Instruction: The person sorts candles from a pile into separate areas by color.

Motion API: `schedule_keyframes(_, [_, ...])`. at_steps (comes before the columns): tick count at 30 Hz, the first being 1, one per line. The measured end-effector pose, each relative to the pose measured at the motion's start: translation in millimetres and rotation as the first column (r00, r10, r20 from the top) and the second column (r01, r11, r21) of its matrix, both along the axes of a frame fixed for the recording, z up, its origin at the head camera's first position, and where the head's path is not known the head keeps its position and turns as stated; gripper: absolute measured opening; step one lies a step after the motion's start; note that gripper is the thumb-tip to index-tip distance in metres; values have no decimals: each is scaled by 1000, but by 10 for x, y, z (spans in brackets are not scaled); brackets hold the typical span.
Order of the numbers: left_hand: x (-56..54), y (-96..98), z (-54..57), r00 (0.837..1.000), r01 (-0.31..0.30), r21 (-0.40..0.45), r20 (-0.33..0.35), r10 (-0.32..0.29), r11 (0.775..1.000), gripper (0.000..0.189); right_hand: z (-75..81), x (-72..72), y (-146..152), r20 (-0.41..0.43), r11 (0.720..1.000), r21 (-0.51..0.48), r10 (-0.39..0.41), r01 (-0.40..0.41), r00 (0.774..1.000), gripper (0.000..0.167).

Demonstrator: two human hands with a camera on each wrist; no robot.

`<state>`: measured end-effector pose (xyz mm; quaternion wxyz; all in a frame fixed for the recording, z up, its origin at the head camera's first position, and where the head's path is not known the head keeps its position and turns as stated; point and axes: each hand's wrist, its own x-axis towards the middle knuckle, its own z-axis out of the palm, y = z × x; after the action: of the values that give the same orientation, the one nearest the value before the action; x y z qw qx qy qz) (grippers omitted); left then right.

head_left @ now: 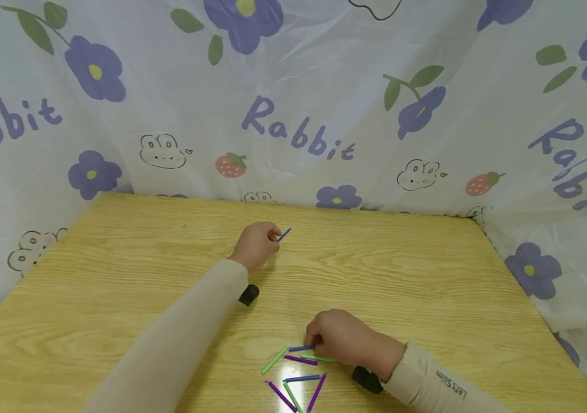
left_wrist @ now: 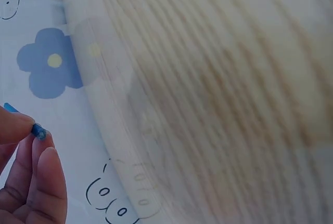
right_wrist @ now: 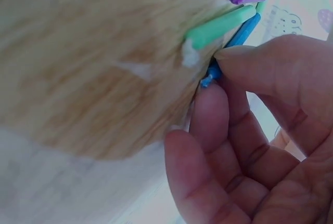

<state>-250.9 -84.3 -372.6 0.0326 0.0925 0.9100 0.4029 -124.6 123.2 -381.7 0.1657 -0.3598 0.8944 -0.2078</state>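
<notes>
My left hand (head_left: 258, 245) is over the far middle of the table, pinching a thin blue stick (head_left: 284, 234) between thumb and fingers. In the left wrist view, one end of that blue stick (left_wrist: 39, 131) pokes out past the thumb. Nearer the front, my right hand (head_left: 342, 335) pinches another blue stick (head_left: 299, 348) by one end, low over the table. Close beside it lie a green stick (head_left: 275, 360), a purple stick (head_left: 300, 360) and a second green stick (head_left: 319, 358), partly under the hand. The right wrist view shows a green stick (right_wrist: 221, 28) by the fingertips.
Below these, a blue stick (head_left: 301, 378), a green stick (head_left: 293, 397) and a purple stick (head_left: 317, 392) form a triangle, with another purple stick (head_left: 280, 396) left of it. A patterned curtain (head_left: 293, 74) surrounds the wooden table (head_left: 401, 258) at the back and sides.
</notes>
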Motion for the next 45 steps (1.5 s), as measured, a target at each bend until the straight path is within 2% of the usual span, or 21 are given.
schedule_keyframes(6, [-87,36,2,1000,13,-14,-15,-13,1000,21,-19,2,-5,-9,1000,-3,1,-1,1000,19])
schedule_keyframes(16, [-232,79,-9,1000,29,-77,3,-29,997,20,-18,3,5,-28,1000,-6,17,-17,999,19])
schedule_keyframes(23, [-312,94,-83,999,35,-113,17,-34,993,18,2,6,-17,-36,1000,5,11,-10,999,18])
schedule_keyframes(26, [-343,96,-121,999,43,-135,1,-43,990,17,1,3,-30,-35,1000,11,4,-3,999,18])
schedule_keyframes(33, [-389,172,-175,996,77,-193,-31,-84,978,19,-9,-7,-13,-36,1000,10,1,-1,999,19])
schedule_keyframes(38, [-388,242,-192,994,105,-220,-4,-109,970,21,-5,-8,-4,-49,1000,12,12,-11,999,19])
schedule_keyframes(45, [-381,312,-213,995,102,-227,29,-98,968,21,1,-12,-13,-38,1000,21,4,-3,999,18])
